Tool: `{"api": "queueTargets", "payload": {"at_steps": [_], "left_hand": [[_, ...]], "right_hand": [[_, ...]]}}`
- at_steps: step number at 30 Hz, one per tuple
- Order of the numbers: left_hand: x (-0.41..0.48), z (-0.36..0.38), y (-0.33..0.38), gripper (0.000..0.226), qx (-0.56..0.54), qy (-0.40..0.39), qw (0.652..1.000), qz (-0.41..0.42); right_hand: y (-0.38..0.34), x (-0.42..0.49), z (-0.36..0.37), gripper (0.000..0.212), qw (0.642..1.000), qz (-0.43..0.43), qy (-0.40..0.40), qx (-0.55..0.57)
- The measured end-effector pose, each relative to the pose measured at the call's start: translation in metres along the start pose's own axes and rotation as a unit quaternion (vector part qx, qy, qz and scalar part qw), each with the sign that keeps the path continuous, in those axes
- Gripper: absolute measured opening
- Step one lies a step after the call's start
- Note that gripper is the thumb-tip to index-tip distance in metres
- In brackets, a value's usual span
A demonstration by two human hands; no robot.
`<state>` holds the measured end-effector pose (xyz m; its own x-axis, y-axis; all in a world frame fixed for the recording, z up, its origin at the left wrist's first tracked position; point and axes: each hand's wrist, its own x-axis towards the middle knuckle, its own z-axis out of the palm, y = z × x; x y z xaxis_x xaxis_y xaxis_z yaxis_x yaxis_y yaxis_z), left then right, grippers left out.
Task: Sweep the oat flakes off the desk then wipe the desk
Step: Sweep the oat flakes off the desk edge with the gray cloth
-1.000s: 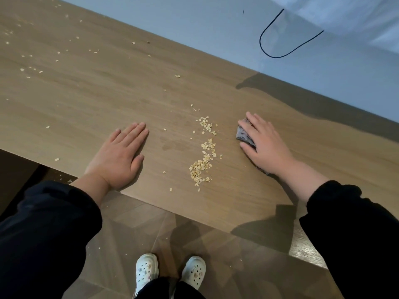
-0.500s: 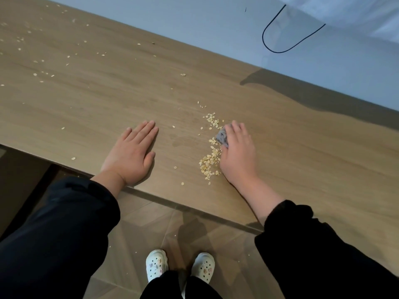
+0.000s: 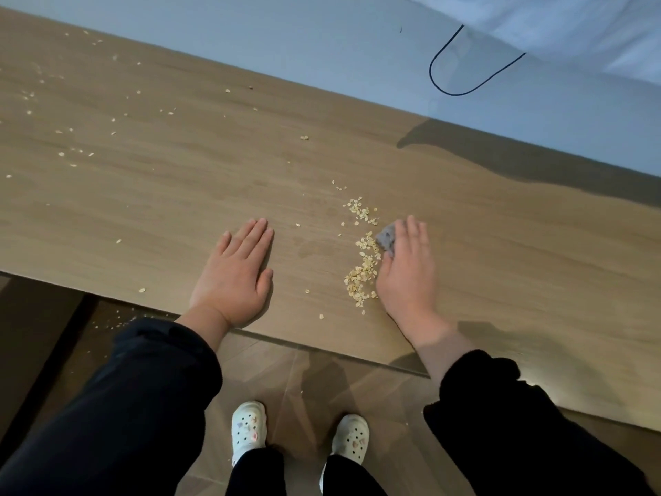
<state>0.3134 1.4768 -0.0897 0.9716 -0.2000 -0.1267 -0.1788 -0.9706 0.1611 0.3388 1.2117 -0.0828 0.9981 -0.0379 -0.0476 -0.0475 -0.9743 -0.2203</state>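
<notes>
A curved line of oat flakes [image 3: 363, 266] lies on the wooden desk [image 3: 161, 195] near its front edge. My right hand [image 3: 407, 273] presses a small grey cloth [image 3: 387, 239] flat against the desk, right beside the flakes' right side; most of the cloth is hidden under the fingers. My left hand [image 3: 236, 273] lies flat and open on the desk to the left of the pile, holding nothing. Loose flakes [image 3: 71, 152] are scattered across the far left of the desk.
A pale wall [image 3: 322, 48] runs along the desk's far edge, with a black cable loop [image 3: 450, 89] hanging on it. Below the front edge are the wood-pattern floor [image 3: 304, 381], a few fallen flakes [image 3: 114, 322] and my white clogs [image 3: 248, 427].
My right hand slid the cloth leftward across the desk up to the line of flakes. The left hand stayed flat in place.
</notes>
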Motion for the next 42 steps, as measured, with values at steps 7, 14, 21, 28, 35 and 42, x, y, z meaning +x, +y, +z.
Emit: {"api": "queueTargets", "payload": {"at_steps": [7,14,21,28,35,42], "left_hand": [[-0.002,-0.006,0.003,0.070,-0.009,-0.016,1.000,0.008],[-0.003,-0.010,0.004,0.064,-0.001,-0.031,0.999,0.021],[-0.003,-0.015,-0.006,0.061,-0.156,-0.004,0.986,0.055],[0.002,-0.031,-0.053,0.058,-0.127,0.002,0.987,0.099],[0.008,-0.020,-0.062,0.058,-0.062,-0.001,0.993,0.102],[0.009,-0.019,-0.062,0.058,-0.043,0.000,0.994,0.101]], "right_hand": [[0.048,-0.025,-0.020,0.055,0.993,0.107,-0.015,0.037],[-0.011,-0.063,0.005,0.057,0.979,0.195,0.051,0.031],[-0.096,-0.062,0.024,0.063,0.980,0.199,0.014,-0.007],[-0.031,-0.095,0.008,0.057,0.956,0.281,0.077,0.038],[-0.060,-0.086,0.015,0.061,0.930,0.364,0.051,-0.026],[-0.165,-0.056,0.035,0.074,0.969,0.245,0.016,0.000]]}}
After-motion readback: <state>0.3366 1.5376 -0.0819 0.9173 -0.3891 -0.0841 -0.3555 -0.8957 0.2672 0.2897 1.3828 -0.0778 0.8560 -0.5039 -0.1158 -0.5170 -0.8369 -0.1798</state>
